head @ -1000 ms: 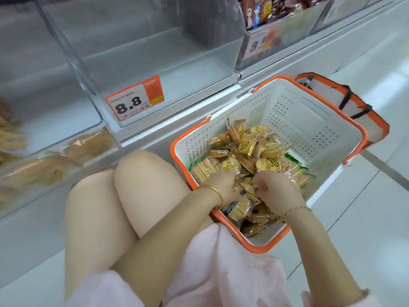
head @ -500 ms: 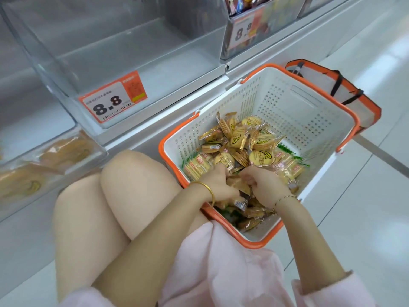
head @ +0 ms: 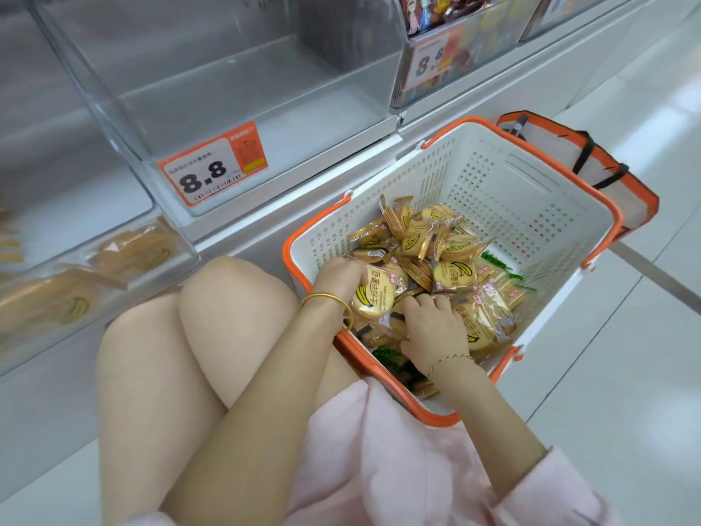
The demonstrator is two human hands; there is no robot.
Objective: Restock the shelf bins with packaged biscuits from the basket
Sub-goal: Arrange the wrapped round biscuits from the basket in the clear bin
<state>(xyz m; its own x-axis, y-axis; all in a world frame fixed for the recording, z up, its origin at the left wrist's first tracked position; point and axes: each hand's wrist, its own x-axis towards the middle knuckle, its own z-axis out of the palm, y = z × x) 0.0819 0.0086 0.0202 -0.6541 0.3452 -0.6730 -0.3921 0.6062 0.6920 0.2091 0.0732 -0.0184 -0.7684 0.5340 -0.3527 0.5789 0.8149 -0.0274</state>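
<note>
Pinching a banana-print biscuit packet [head: 370, 298], the left hand [head: 339, 275] sits in the near-left corner of the basket [head: 493, 191]. The right hand [head: 432, 324] is buried in the pile [head: 428, 241] (grip unclear). The empty shelf bin [head: 265, 104] lies far-left, nearer the left hand.

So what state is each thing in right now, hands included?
Basket: upright, partly filled with biscuit packs.
Middle bin: no packs showing.
Left bin: a few packs inside.
Right bin: stocked with dark packets.
Left hand: gripping one pack.
Right hand: down among the packs, grip unclear.
</note>
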